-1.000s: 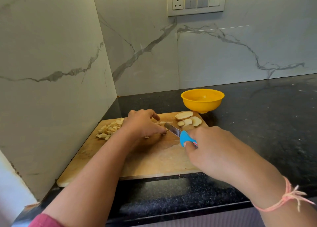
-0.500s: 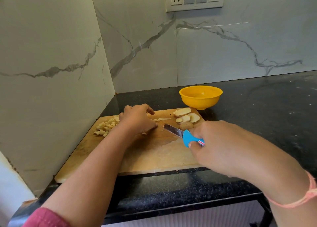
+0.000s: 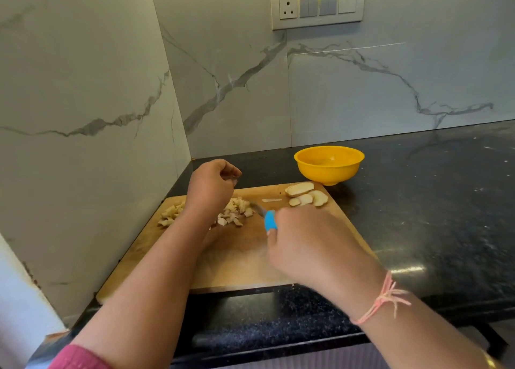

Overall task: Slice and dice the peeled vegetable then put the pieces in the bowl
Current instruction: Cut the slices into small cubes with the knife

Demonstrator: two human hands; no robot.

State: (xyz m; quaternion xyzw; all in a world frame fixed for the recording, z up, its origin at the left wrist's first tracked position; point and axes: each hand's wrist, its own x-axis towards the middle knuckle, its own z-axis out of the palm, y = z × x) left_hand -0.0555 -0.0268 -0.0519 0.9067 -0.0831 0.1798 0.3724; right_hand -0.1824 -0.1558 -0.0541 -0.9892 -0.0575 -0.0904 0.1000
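Diced pieces partly behind left hand

Right hand grips blue knife beside diced pieces on board

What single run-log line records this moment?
left hand: above board, fingers curled | right hand: grips knife | diced pieces: on board | slices: undiced | bowl: no pieces seen

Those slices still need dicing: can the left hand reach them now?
Probably yes: the left hand hovers above the diced pieces, and only bare board lies between it and the slices.
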